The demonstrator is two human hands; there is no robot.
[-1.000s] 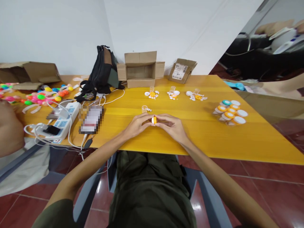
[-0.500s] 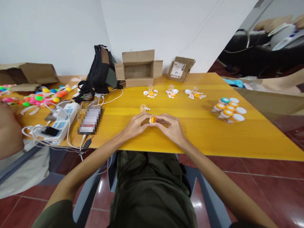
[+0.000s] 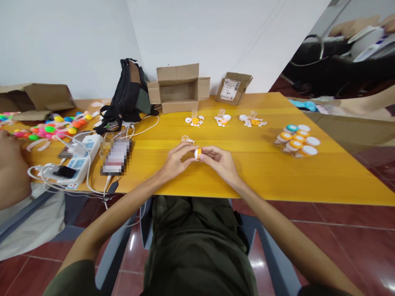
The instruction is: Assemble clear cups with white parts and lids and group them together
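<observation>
Both my hands meet over the near middle of the yellow table (image 3: 262,176). My left hand (image 3: 175,160) and my right hand (image 3: 220,160) pinch a small orange and white piece (image 3: 197,153) between their fingertips, with the fingers curled round it. Just beyond them a small clear cup (image 3: 185,139) stands on the table with a white bit beside it. Farther back lie three little groups of clear cups with white and orange parts (image 3: 194,120), (image 3: 222,119), (image 3: 253,121).
A pile of capped small jars (image 3: 296,142) lies at the right. A phone (image 3: 115,156), power strip (image 3: 78,158) and cables sit at the left. Backpack (image 3: 129,96), open box (image 3: 177,88) and parcel (image 3: 233,88) line the wall. Coloured balls (image 3: 49,127) and another person's arm (image 3: 10,168) are at far left.
My hands have lifted a little and turned the small orange and white piece between the fingertips. The view has shifted slightly.
</observation>
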